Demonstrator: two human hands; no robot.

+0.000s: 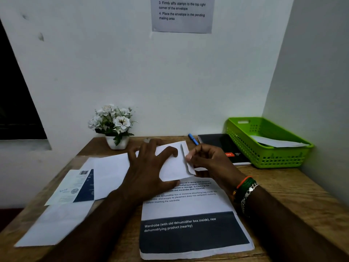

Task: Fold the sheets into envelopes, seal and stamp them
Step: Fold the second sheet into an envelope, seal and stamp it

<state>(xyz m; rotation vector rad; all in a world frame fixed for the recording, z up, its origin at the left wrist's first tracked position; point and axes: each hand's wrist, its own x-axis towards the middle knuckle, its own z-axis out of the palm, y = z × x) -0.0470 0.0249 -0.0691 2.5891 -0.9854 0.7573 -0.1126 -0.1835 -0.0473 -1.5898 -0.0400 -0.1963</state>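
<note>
Loose sheets [111, 173] at left of desk [283, 188]. Left hand [149, 167] spread flat, fingers straight, pressing envelope [173, 167] onto printed sheet [188, 208]. Envelope's long axis runs toward wall; flap [187, 157] on right edge. Right hand [209, 159], nearer flap, pinches it. Green basket [268, 157] far right.

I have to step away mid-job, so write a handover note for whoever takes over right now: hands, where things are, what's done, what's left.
Left hand: flat, fingers spread, pressing the white envelope down on the desk.
Right hand: pinching the envelope's flap at its right edge, partly folded over.
Other sheets: blank sheets to the left, a printed sheet under the envelope.
Done: one white piece already lies in the green basket.
Left: finish sealing this flap, stamp it, put it in the basket, then fold the remaining sheets. No stamps can be made out.
</note>
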